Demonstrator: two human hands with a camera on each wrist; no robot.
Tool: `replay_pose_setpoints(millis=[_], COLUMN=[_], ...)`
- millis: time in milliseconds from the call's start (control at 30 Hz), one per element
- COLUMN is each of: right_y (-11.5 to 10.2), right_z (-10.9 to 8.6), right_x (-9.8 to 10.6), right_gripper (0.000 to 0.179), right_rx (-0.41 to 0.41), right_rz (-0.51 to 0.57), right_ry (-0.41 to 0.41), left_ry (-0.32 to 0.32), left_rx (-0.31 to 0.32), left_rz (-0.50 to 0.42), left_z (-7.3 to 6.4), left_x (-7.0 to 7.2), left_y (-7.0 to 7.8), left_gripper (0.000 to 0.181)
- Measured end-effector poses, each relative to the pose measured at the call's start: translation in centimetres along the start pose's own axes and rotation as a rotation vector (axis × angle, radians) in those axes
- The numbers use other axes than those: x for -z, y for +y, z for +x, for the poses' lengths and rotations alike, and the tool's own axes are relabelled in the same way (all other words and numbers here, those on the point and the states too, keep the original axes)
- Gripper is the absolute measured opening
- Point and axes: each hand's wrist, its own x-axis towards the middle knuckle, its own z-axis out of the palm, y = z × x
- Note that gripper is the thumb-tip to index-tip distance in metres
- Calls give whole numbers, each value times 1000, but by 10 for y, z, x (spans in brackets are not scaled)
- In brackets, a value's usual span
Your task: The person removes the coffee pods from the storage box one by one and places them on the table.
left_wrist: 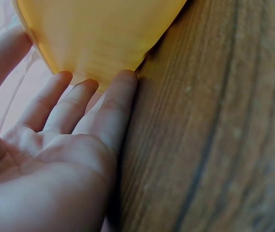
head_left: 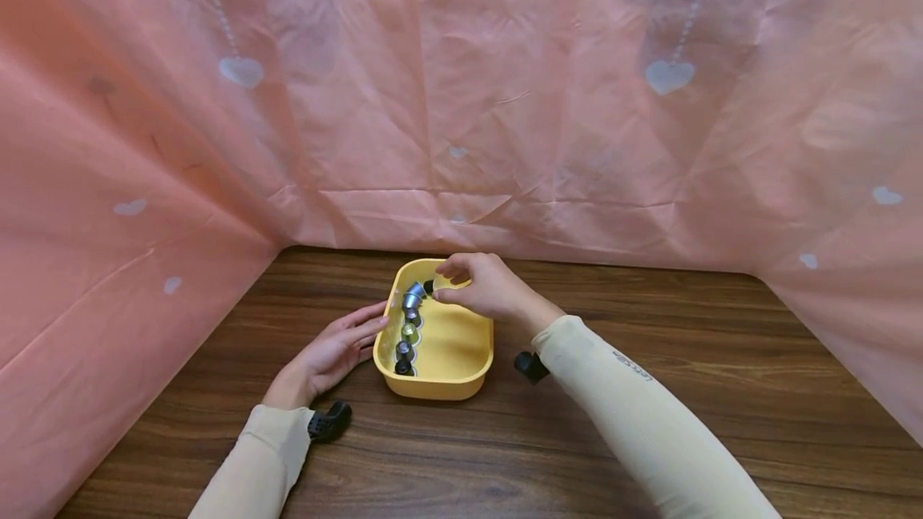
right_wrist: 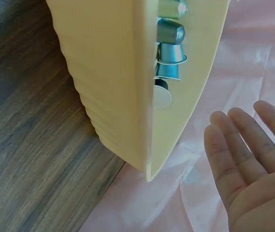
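A yellow plastic bin (head_left: 436, 388) holds several coffee capsules in a row along its left wall. Among them are a blue capsule (head_left: 413, 300), a gold one (head_left: 409, 331) and a dark one (head_left: 403, 367) near the front. At the far end lies a black capsule (right_wrist: 162, 98), its pale lid showing in the right wrist view. My left hand (head_left: 342, 349) rests its extended fingers against the bin's outer left side. Over the bin's far right rim hovers my right hand (head_left: 493, 287), fingers loosely bent, thumb apart, nothing seen between them.
The bin stands on a dark wood-grain table (head_left: 649, 319). Pink cloth (head_left: 505, 102) with pale hearts hangs behind the table and on both sides. Each wrist carries a black device (head_left: 330, 421).
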Motion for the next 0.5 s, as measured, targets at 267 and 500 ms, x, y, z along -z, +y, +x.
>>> replay_pose_setpoints(millis=[267, 500], right_y=[-3, -5], right_z=[7, 12], right_x=[2, -1], right_gripper=[44, 44], right_rx=[11, 15], right_rz=[-4, 14], right_ry=[5, 13], left_ry=[-5, -8], left_rx=[-6, -6], left_rz=[-4, 7], left_z=[-1, -1], left_x=[-1, 0], left_y=[0, -1], left_gripper=[64, 63])
